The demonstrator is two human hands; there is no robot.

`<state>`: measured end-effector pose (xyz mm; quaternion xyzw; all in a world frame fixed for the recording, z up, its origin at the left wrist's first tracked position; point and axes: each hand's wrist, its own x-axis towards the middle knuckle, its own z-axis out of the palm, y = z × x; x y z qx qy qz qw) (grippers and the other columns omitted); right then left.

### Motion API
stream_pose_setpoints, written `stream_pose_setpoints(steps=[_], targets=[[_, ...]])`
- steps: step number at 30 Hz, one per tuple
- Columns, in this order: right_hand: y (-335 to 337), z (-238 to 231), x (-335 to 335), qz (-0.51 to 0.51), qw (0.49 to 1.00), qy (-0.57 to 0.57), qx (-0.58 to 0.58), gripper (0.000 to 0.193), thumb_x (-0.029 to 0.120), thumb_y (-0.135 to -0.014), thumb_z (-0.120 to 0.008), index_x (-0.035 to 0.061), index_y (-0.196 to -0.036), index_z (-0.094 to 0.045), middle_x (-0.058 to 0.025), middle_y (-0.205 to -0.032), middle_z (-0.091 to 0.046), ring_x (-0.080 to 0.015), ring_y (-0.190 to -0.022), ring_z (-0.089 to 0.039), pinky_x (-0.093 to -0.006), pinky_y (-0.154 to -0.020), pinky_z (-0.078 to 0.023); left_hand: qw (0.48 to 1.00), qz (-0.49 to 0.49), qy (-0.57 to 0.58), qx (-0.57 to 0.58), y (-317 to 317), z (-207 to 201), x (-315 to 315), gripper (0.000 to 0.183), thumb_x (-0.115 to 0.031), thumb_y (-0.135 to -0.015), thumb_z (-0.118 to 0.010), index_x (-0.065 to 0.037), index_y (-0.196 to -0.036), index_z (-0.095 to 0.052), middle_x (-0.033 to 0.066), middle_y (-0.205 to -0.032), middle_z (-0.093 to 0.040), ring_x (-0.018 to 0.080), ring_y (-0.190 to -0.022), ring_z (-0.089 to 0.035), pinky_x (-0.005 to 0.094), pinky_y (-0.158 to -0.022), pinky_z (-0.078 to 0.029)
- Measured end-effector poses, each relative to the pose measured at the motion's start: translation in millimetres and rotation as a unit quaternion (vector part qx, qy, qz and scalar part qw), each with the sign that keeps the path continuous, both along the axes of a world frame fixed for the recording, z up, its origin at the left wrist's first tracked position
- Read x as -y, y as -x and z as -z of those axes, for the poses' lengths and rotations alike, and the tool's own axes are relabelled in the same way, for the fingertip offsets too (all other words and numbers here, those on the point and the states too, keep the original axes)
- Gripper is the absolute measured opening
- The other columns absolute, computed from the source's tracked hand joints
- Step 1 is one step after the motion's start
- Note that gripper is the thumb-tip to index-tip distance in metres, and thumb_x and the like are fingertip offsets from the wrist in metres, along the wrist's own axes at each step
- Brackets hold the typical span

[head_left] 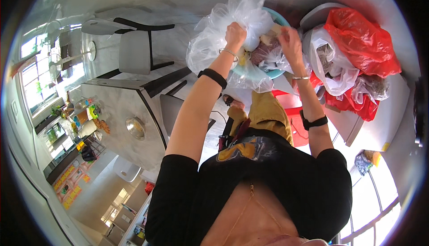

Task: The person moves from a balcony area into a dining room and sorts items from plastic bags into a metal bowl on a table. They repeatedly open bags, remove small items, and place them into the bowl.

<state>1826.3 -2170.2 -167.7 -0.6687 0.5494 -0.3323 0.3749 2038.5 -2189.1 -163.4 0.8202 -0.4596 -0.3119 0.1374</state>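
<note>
My left hand is closed in a fist on a large, crumpled clear plastic bag, which billows up and out around it. My right hand has its fingers bent together beside a small pale beige piece; whether it grips that piece is too small to tell. Below both hands stands a light blue basin, partly covered by the plastic. Inside it lies a bag with purplish-brown contents, close to my right hand, and something yellowish shows near my left wrist.
Right of the basin, a red plastic bag and an open white bag with brownish contents crowd a white surface. A grey chair and a marble-look table bearing a metal bowl stand at left.
</note>
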Motion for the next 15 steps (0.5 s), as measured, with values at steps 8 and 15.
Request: stream_pose_setpoints(steps=[8,15], targets=[[63.0,100.7,-147.4,-0.269,0.860,-0.110,-0.421,0.042,0.015,-0.077,-0.056,0.0134,-0.118,-0.051,-0.0206,-0.087,-0.061,-0.0367,-0.085,-0.060,-0.0473,-0.069,-0.049,0.988,-0.042,0.095,-0.113,13.3,-11.7,32.4,0.050,-0.037,-0.077,-0.064,0.010,-0.092,-0.059,0.0259,-0.089,-0.062,0.0391,-0.084,-0.060,0.0424,-0.072,-0.049],[66.3,65.4,-117.5,-0.289,0.895,-0.132,-0.313,0.015,0.016,-0.080,-0.050,0.0116,-0.087,-0.062,-0.0144,-0.077,-0.061,-0.0338,-0.078,-0.060,-0.0470,-0.063,-0.047,0.957,-0.155,0.067,-0.234,4.9,-18.8,32.4,0.051,-0.027,-0.077,-0.069,0.011,-0.106,-0.049,0.0215,-0.105,-0.057,0.0289,-0.093,-0.059,0.0391,-0.070,-0.049]])
